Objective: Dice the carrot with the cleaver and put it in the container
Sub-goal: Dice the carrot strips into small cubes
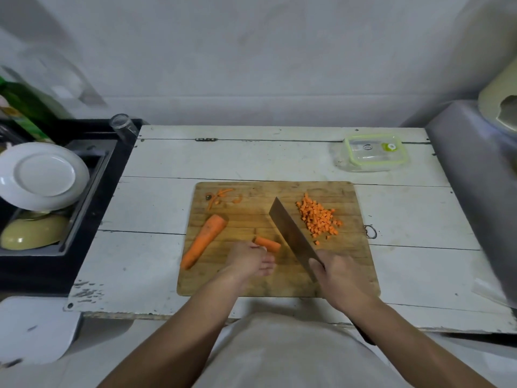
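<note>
Our left hand (249, 260) rests on the cutting board (251, 284) with fingers curled loosely against the near end of a short carrot piece (268, 244), steadying it; we can't tell if it really pinches it. Our right hand (334, 273) is closed tight around the cleaver (293, 236) handle, near the board's front edge, right of centre.

Key relation: the short piece lies near the board's middle, long axis running left to right, slightly tilted. The cleaver blade runs diagonally from the handle toward the board's far side, and its edge sits just beside the piece's right end; whether it touches is unclear. So the blade crosses the piece's axis at an angle, not square. We judge the left hand is the nearer one for holding and the right does the cutting.

The bigger carrot section (203, 240) lies on the board's left part, thick end toward the far side, tip toward the front-left corner, well apart from both hands. A diced pile (317, 217) sits on the board's right part, just past the blade. Peel scraps (221, 196) sit at the board's far-left corner.

The container (373, 152) stands beyond the board's far-right corner, lid on, well apart from the dice.

Roughly mid-task, we reckon: the lid must come off before transfer.
</note>
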Demonstrator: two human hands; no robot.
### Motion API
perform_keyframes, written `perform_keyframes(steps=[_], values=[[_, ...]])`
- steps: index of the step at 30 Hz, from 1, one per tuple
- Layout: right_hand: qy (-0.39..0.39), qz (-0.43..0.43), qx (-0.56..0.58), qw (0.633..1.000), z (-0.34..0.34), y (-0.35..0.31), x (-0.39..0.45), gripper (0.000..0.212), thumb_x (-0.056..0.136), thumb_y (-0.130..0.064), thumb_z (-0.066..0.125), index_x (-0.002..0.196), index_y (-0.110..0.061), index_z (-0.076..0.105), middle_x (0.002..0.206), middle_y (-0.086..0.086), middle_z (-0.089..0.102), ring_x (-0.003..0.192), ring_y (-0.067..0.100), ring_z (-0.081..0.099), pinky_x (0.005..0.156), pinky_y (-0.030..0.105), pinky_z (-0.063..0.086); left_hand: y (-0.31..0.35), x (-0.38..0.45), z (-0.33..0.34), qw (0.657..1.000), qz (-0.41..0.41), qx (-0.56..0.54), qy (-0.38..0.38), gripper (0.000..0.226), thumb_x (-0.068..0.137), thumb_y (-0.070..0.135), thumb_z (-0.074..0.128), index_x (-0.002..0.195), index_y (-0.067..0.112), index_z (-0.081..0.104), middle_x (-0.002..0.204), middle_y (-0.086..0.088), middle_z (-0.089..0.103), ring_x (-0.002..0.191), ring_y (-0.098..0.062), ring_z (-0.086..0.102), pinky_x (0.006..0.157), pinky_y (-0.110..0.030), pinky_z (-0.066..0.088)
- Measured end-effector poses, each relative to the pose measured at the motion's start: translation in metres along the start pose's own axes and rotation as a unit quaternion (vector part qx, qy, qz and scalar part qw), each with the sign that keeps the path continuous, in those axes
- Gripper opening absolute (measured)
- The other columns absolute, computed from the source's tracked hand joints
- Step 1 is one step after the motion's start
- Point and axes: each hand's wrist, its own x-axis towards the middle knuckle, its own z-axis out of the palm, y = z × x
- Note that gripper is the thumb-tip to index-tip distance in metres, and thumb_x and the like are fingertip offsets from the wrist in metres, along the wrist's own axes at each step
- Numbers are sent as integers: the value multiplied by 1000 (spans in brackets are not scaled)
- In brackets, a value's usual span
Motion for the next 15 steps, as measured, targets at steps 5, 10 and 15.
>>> perform_keyframes(steps=[5, 10, 15], values=[[7, 16, -41, 999, -2, 6, 4, 29, 106, -37, 37, 111, -20, 60, 92, 7, 68, 83, 30, 61, 62, 35, 40, -11, 11, -27, 859, 285, 392, 162, 13, 98, 27, 67, 110, 25, 68, 106, 8, 68, 101, -13, 65, 89, -36, 57], [15, 30, 0, 999, -5, 8, 7, 25, 104, -34, 42, 96, -18, 59, 81, 4, 62, 79, 30, 59, 63, 36, 46, 9, 21, -19, 766, 342, 543, 42, 18, 100, 31, 63, 115, 24, 70, 112, 5, 61, 111, -18, 57, 95, -36, 50], [26, 37, 10, 999, -5, 10, 5, 25, 104, -35, 44, 102, -19, 63, 90, 7, 68, 83, 30, 62, 63, 34, 44, 11, 19, 1, 922, 120, 367, 29, 19, 102, 27, 60, 89, 15, 64, 82, -4, 70, 74, -17, 69, 67, -35, 58]])
